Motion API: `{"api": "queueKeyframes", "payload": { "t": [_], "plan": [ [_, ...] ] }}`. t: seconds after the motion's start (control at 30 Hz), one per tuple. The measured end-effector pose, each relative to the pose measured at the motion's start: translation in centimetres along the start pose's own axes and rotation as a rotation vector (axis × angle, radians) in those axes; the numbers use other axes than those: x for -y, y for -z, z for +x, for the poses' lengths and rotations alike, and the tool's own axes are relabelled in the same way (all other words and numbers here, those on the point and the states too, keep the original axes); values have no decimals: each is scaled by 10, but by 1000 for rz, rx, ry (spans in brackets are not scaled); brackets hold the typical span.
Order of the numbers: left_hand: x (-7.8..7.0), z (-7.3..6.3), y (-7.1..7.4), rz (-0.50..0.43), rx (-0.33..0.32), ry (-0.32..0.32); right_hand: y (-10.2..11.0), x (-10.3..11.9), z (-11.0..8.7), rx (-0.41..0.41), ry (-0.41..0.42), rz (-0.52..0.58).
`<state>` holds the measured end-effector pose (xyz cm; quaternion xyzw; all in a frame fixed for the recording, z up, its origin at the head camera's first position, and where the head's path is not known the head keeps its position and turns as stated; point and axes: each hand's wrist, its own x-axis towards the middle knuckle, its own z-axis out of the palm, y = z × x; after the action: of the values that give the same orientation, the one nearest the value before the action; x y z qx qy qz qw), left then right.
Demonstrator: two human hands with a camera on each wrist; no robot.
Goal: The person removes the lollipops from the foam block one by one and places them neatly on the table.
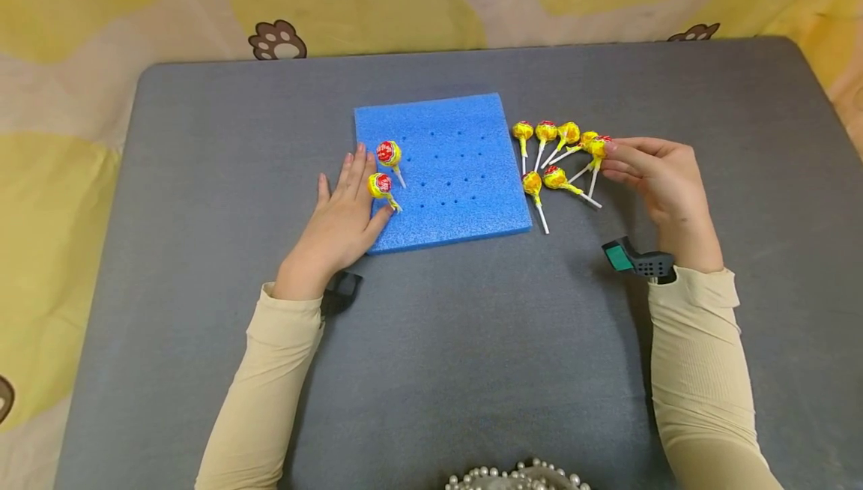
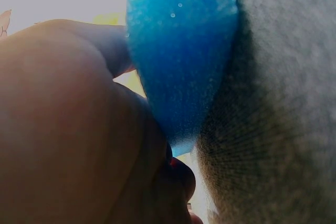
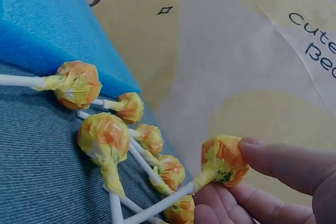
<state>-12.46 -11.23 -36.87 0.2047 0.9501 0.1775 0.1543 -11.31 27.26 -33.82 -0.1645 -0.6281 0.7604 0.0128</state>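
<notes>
A blue foam board (image 1: 445, 228) with rows of small holes lies on the grey table. Two lollipops in yellow and red wrappers, one farther back (image 1: 388, 153) and one nearer (image 1: 381, 185), stand in its left side, sticks down. My left hand (image 1: 344, 216) rests at the board's left edge with fingers straight, the thumb along the front corner. To the right of the board, my right hand (image 1: 664, 175) pinches a lollipop (image 3: 224, 161) by its wrapped head between thumb and fingers. Its white stick slants down, close to the other lollipops.
Several loose lollipops (image 1: 546, 132) lie in a cluster beside the board's right edge, some sticks crossing. The grey table (image 1: 472, 340) extends around the board. Behind it hangs a yellow and cream patterned cloth (image 1: 431, 3). A beaded item (image 1: 519, 475) shows at the bottom edge.
</notes>
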Motion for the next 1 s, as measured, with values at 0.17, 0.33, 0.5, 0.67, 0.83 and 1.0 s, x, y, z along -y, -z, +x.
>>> {"api": "queueKeyframes", "payload": {
  "t": [0.17, 0.33, 0.5, 0.67, 0.83, 1.0],
  "plan": [
    [0, 0, 0, 1, 2, 0, 0, -4, 0, 51, -44, -3],
    [-1, 0, 0, 0, 2, -9, 0, -10, -1, 63, -89, -63],
    [-1, 0, 0, -3, 5, -8, -3, -15, -1, 84, -133, -113],
    [-1, 0, -1, -2, 4, -7, -5, -16, -3, 85, -147, -127],
    [-1, 0, -1, -1, 4, -2, -4, -17, -3, 99, -162, -132],
    [0, 0, 0, -2, 7, 2, -3, -18, -1, 113, -172, -109]
  ]
}}
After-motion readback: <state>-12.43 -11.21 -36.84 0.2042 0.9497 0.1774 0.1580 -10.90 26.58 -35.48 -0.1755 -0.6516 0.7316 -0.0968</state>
